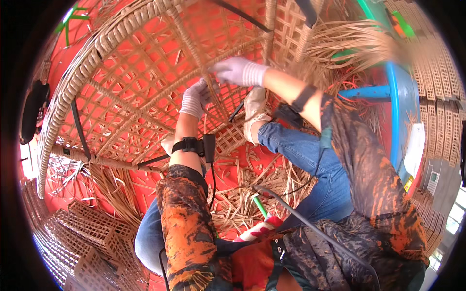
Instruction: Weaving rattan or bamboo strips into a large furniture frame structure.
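Patterned jacket cloth point(301, 257) lies closest to my lens. Left to right come lattice boxes point(87, 242), cropped, contents indiscernible; the woven frame point(145, 111) across the upper left; the left hand point(196, 97) at its lattice; the blurred right hand point(238, 70) beside it, neither grip clear to me.

Red floor point(73, 72) strewn with cane scraps point(238, 198)
The scraps lie thickest in a loose heap nearer the person than the left hand point(196, 97) and right hand point(238, 71), with a slim green rod point(260, 206) among them; a bundle of long cane strips point(116, 191) lies to the hands' left, and stacked openwork lattice pieces point(87, 237) sit farther left, closer to the body.
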`<state>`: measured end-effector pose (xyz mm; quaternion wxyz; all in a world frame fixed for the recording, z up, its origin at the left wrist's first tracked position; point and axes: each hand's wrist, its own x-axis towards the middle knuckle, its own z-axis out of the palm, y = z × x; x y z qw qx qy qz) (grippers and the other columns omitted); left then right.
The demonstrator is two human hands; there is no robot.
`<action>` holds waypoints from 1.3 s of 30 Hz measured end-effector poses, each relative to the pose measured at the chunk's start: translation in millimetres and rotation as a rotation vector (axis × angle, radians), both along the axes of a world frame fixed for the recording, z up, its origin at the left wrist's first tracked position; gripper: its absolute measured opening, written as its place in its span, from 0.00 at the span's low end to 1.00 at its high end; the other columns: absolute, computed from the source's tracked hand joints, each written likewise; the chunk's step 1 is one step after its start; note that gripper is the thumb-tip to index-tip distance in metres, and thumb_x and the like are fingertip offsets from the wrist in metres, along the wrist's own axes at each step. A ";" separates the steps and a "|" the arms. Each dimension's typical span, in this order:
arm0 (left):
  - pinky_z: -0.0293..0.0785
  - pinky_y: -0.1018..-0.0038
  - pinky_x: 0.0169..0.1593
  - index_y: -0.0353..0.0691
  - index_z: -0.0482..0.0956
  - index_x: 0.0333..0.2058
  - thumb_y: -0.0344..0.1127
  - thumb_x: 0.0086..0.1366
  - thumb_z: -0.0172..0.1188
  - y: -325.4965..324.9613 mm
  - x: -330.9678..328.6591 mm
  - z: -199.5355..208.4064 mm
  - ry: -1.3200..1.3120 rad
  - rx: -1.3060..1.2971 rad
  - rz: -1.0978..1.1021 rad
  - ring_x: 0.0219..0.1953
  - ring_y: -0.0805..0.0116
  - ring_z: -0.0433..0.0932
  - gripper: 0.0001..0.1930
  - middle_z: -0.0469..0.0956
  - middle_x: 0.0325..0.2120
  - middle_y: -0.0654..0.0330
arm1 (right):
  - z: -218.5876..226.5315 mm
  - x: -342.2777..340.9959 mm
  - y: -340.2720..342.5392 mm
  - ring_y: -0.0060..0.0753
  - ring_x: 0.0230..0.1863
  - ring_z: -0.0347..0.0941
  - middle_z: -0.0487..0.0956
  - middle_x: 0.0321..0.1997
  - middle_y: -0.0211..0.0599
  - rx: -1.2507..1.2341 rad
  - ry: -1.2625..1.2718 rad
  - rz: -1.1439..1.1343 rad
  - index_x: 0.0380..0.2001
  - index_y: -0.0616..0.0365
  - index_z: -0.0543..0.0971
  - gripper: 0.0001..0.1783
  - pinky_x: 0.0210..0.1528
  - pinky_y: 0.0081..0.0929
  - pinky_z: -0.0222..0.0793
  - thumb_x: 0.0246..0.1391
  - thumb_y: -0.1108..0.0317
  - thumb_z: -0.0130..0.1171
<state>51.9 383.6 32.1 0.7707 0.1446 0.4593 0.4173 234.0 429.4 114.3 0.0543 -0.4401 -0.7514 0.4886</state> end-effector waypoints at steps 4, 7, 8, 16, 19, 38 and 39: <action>0.78 0.67 0.38 0.34 0.75 0.44 0.34 0.67 0.47 4.8 -3.0 -4.7 0.060 -0.134 -0.046 0.38 0.61 0.81 0.13 0.81 0.36 0.54 | 8.6 -22.7 3.1 0.44 0.40 0.77 0.80 0.38 0.43 -0.008 -0.116 0.092 0.50 0.49 0.73 0.18 0.43 0.38 0.72 0.59 0.60 0.46; 0.77 0.68 0.38 0.37 0.77 0.42 0.41 0.64 0.54 -16.3 -18.9 7.4 0.111 -0.013 -0.072 0.40 0.61 0.80 0.14 0.81 0.36 0.55 | 29.6 -33.8 -28.4 0.45 0.40 0.78 0.80 0.37 0.44 0.431 -0.493 0.231 0.44 0.53 0.74 0.14 0.39 0.38 0.74 0.60 0.60 0.44; 0.75 0.71 0.37 0.38 0.78 0.41 0.46 0.60 0.58 -22.0 -16.5 19.4 0.410 -0.051 -0.083 0.39 0.62 0.80 0.18 0.81 0.35 0.56 | 39.6 -26.3 -44.8 0.45 0.39 0.79 0.80 0.36 0.44 0.410 -0.559 0.298 0.42 0.54 0.74 0.13 0.39 0.39 0.74 0.59 0.60 0.46; 0.73 0.71 0.43 0.33 0.81 0.39 0.42 0.57 0.61 -49.0 35.5 56.0 1.030 0.282 0.059 0.34 0.62 0.81 0.18 0.82 0.31 0.49 | 143.1 22.5 -294.6 0.49 0.21 0.76 0.75 0.15 0.44 -0.063 -0.171 0.885 0.17 0.56 0.79 0.10 0.22 0.41 0.69 0.44 0.63 0.55; 0.74 0.78 0.37 0.34 0.81 0.41 0.35 0.60 0.60 -50.7 6.8 31.3 0.747 0.363 0.043 0.31 0.77 0.78 0.14 0.83 0.31 0.59 | 177.0 42.9 -293.3 0.51 0.24 0.75 0.77 0.20 0.44 -0.153 -0.201 0.893 0.28 0.53 0.78 0.12 0.25 0.43 0.70 0.55 0.58 0.51; 0.64 0.74 0.16 0.36 0.81 0.29 0.46 0.60 0.61 -48.2 -58.9 -35.8 0.405 -0.094 -0.008 0.15 0.70 0.72 0.16 0.78 0.18 0.59 | 81.8 59.3 -116.8 0.46 0.49 0.74 0.77 0.50 0.41 0.664 -0.488 0.047 0.50 0.49 0.73 0.20 0.49 0.37 0.70 0.59 0.53 0.49; 0.61 0.74 0.14 0.37 0.81 0.27 0.48 0.59 0.61 -42.6 -57.2 -39.2 0.437 -0.128 -0.055 0.12 0.71 0.70 0.17 0.77 0.16 0.59 | 66.6 25.7 -93.7 0.46 0.51 0.72 0.75 0.53 0.41 0.500 -0.346 0.037 0.54 0.48 0.70 0.22 0.53 0.38 0.68 0.59 0.53 0.48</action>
